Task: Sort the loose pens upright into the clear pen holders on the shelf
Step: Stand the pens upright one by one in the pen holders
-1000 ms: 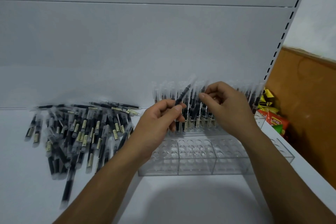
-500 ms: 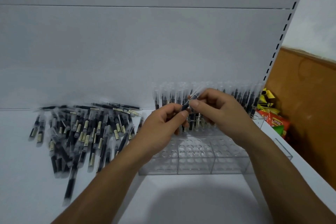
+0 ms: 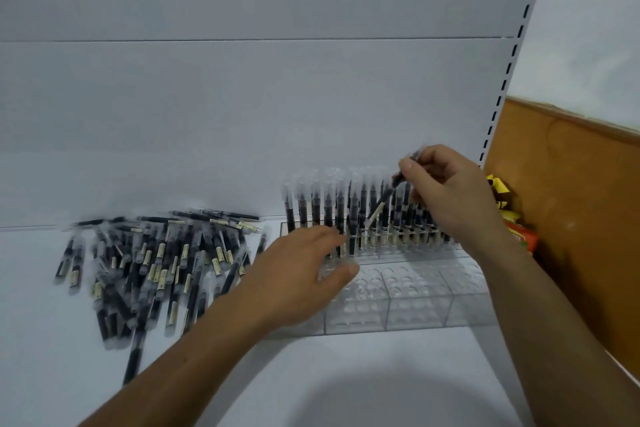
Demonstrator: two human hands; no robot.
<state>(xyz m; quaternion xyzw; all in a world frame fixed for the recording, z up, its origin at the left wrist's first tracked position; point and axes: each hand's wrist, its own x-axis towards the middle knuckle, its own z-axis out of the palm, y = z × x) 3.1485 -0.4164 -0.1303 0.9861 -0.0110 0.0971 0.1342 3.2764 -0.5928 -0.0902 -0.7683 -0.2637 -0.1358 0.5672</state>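
While our right hand [image 3: 446,191] pinched one pen [image 3: 388,196] between thumb and fingers [image 3: 410,172], the pen hung tilted, its pale labelled end angled down toward the rows of pens already upright in the clear pen holder [image 3: 398,291]. It was a slim dark pen with a clear cap and a cream label band; the print on it was too small for us to read. Our left hand [image 3: 294,277] lay spread, holding nothing, its fingertips against the holder's left front cells, which stood unfilled. The loose pens [image 3: 156,256] lay heaped flat on the white shelf [image 3: 346,385], just left of that hand. Coloured packets [image 3: 516,222] sat behind our right wrist, their writing unreadable.
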